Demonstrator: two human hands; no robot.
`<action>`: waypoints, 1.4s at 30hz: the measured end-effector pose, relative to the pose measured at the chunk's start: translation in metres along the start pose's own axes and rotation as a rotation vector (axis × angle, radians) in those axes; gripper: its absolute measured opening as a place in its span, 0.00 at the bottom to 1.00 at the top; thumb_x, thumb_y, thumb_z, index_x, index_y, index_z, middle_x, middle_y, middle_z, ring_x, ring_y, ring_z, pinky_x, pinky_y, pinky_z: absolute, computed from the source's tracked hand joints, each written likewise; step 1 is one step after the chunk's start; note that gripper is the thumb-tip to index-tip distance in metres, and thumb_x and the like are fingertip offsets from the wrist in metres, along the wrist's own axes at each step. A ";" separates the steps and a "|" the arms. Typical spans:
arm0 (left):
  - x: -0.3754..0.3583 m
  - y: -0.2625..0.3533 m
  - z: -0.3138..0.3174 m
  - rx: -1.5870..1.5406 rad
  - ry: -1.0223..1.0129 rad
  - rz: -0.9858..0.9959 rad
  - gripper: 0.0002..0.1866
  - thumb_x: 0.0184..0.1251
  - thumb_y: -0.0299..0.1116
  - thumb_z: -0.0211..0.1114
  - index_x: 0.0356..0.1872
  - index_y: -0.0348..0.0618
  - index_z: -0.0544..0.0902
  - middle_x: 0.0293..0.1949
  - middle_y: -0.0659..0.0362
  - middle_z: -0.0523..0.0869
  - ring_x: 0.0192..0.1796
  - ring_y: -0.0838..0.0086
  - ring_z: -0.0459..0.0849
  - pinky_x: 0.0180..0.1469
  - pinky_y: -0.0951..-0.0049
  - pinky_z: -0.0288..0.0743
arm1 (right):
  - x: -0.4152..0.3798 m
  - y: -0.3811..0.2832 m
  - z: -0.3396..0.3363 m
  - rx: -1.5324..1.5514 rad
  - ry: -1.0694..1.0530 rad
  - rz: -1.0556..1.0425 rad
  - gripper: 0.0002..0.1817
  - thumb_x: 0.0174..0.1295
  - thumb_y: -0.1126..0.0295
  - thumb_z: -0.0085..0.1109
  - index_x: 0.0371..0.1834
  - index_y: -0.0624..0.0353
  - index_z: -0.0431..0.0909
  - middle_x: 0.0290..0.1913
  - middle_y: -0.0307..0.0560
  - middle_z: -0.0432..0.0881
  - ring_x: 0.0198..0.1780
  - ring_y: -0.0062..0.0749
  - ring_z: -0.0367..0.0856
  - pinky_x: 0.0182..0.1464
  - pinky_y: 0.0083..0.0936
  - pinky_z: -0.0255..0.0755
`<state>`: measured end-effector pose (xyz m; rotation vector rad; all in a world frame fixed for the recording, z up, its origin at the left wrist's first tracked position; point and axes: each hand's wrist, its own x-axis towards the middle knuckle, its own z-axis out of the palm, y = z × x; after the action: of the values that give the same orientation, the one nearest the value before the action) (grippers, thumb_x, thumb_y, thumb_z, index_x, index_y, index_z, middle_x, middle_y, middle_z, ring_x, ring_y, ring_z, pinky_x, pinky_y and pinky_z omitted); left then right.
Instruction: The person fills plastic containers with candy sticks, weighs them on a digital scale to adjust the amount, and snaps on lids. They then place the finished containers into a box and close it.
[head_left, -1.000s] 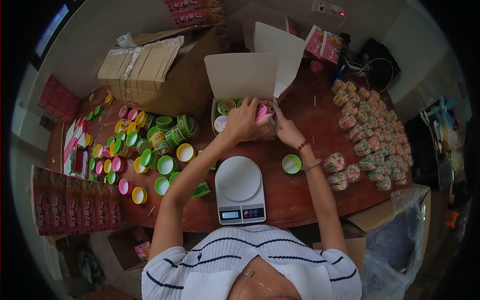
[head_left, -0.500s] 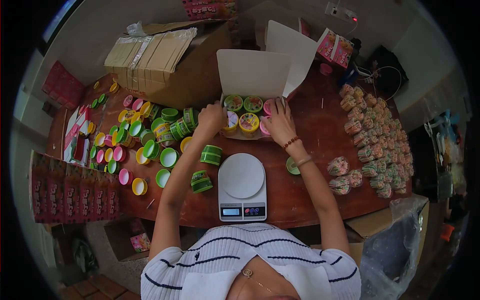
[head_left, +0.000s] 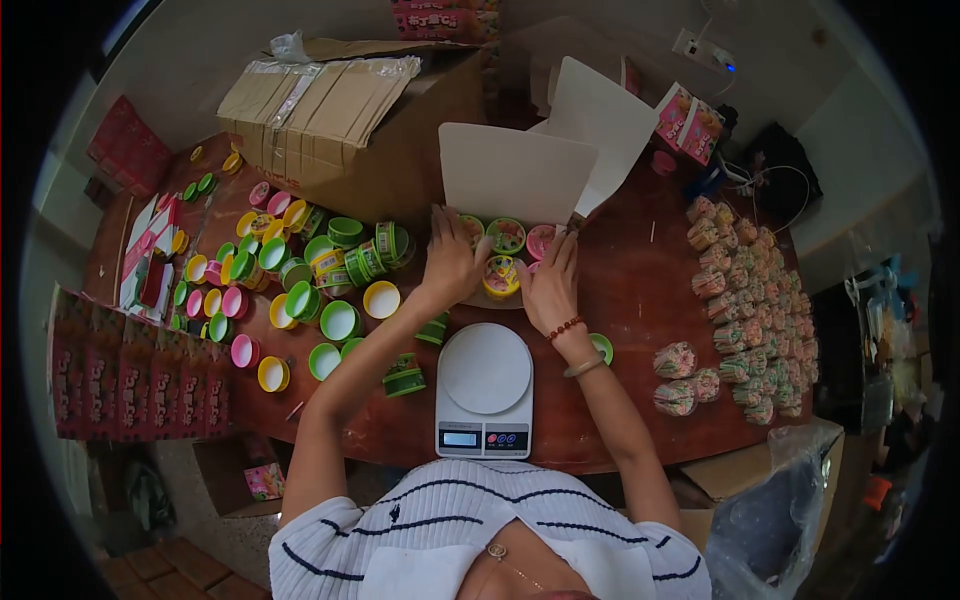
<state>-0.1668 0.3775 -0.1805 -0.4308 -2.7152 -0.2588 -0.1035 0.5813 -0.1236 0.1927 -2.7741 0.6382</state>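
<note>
An opened white box (head_left: pixel 515 170) stands at the table's far middle with its flaps raised. Inside it are several round tubs, among them a green-rimmed tub (head_left: pixel 507 236), a yellow tub (head_left: pixel 501 276) and a pink tub (head_left: pixel 541 241). My left hand (head_left: pixel 455 258) rests over the box's left side, fingers extended and partly covering tubs there. At the right side lies my right hand (head_left: pixel 552 285), its fingers stretched along the box edge beside the pink tub. Nearer me is a white kitchen scale (head_left: pixel 485 370) with a bare round plate.
Many green, pink and yellow tubs (head_left: pixel 339 319) lie scattered on the left. A big cardboard box (head_left: pixel 330 130) stands behind them. Rows of wrapped bundles (head_left: pixel 745 300) cover the right, with a green lid (head_left: pixel 600 348) near my right wrist.
My left hand has moved right, over the box's left tubs. My right hand has shifted slightly down and left along its edge. The whole view has shifted a little.
</note>
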 end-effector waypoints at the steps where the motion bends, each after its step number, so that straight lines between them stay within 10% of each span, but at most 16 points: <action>1: 0.011 0.010 -0.066 -0.586 -0.110 -0.073 0.37 0.88 0.44 0.48 0.79 0.18 0.52 0.79 0.28 0.59 0.79 0.36 0.64 0.83 0.54 0.56 | -0.001 0.015 0.015 0.018 0.150 -0.074 0.42 0.79 0.59 0.56 0.81 0.81 0.49 0.80 0.86 0.55 0.77 0.70 0.66 0.78 0.47 0.64; 4: 0.002 -0.012 -0.046 -1.884 0.023 -0.554 0.27 0.91 0.44 0.44 0.77 0.34 0.65 0.75 0.51 0.75 0.77 0.65 0.71 0.81 0.66 0.58 | 0.018 0.037 -0.032 0.658 -0.218 0.271 0.36 0.77 0.59 0.58 0.80 0.70 0.60 0.78 0.71 0.68 0.76 0.63 0.70 0.71 0.48 0.69; 9: 0.008 -0.017 -0.053 -1.327 -0.047 -0.440 0.26 0.85 0.35 0.53 0.79 0.46 0.65 0.72 0.51 0.76 0.73 0.67 0.73 0.76 0.68 0.65 | 0.032 0.075 0.027 0.839 0.193 0.127 0.31 0.67 0.77 0.69 0.72 0.58 0.69 0.59 0.53 0.81 0.63 0.42 0.81 0.66 0.35 0.74; 13: 0.016 -0.038 -0.062 -1.148 -0.174 -0.243 0.25 0.83 0.32 0.55 0.77 0.45 0.67 0.70 0.48 0.78 0.73 0.68 0.74 0.75 0.67 0.66 | 0.042 0.066 -0.016 1.187 -0.131 0.227 0.28 0.67 0.82 0.65 0.70 0.57 0.72 0.60 0.47 0.82 0.65 0.31 0.79 0.67 0.31 0.74; 18: -0.014 -0.050 -0.091 -1.019 -0.271 -0.119 0.18 0.84 0.33 0.52 0.65 0.45 0.84 0.57 0.49 0.85 0.61 0.65 0.80 0.68 0.68 0.71 | 0.026 0.095 -0.017 0.529 0.010 -0.054 0.12 0.76 0.77 0.53 0.56 0.59 0.85 0.49 0.39 0.86 0.49 0.19 0.81 0.52 0.22 0.76; 19: -0.029 -0.049 -0.099 -1.052 -0.288 -0.109 0.19 0.84 0.35 0.52 0.67 0.47 0.83 0.56 0.49 0.85 0.60 0.66 0.81 0.66 0.67 0.73 | 0.010 0.088 -0.031 0.801 -0.113 0.053 0.13 0.77 0.76 0.55 0.60 0.58 0.84 0.47 0.40 0.86 0.45 0.15 0.78 0.47 0.22 0.74; 22: -0.043 -0.032 -0.150 -0.949 -0.585 -0.293 0.22 0.81 0.34 0.61 0.73 0.52 0.78 0.50 0.57 0.84 0.52 0.76 0.83 0.55 0.71 0.80 | -0.033 0.047 -0.080 0.652 -0.409 0.243 0.21 0.73 0.78 0.60 0.68 0.59 0.78 0.50 0.41 0.84 0.49 0.15 0.79 0.53 0.21 0.76; 27: -0.038 -0.038 -0.146 -1.431 -0.366 -0.119 0.26 0.71 0.20 0.69 0.69 0.41 0.76 0.48 0.63 0.80 0.50 0.81 0.81 0.58 0.76 0.79 | -0.041 0.038 -0.077 1.107 -0.251 0.001 0.37 0.65 0.84 0.67 0.78 0.61 0.65 0.63 0.45 0.79 0.62 0.26 0.81 0.65 0.25 0.79; 31: -0.042 -0.037 -0.136 -1.193 -0.268 -0.113 0.21 0.67 0.16 0.70 0.59 0.39 0.79 0.45 0.62 0.83 0.48 0.82 0.84 0.56 0.75 0.81 | -0.023 0.042 -0.076 0.490 0.105 -0.234 0.30 0.62 0.83 0.71 0.69 0.59 0.77 0.58 0.51 0.87 0.57 0.37 0.89 0.59 0.31 0.82; 42: -0.056 -0.030 -0.139 -0.915 -0.166 -0.103 0.15 0.64 0.18 0.75 0.45 0.39 0.77 0.38 0.60 0.83 0.40 0.75 0.85 0.47 0.72 0.81 | -0.043 0.043 -0.057 0.525 0.173 -0.201 0.24 0.59 0.81 0.76 0.60 0.57 0.86 0.52 0.50 0.92 0.53 0.36 0.93 0.54 0.29 0.84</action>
<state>-0.0802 0.3024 -0.0798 -0.5565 -2.6197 -1.5676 -0.0566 0.6482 -0.1053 0.4895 -2.3316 1.2476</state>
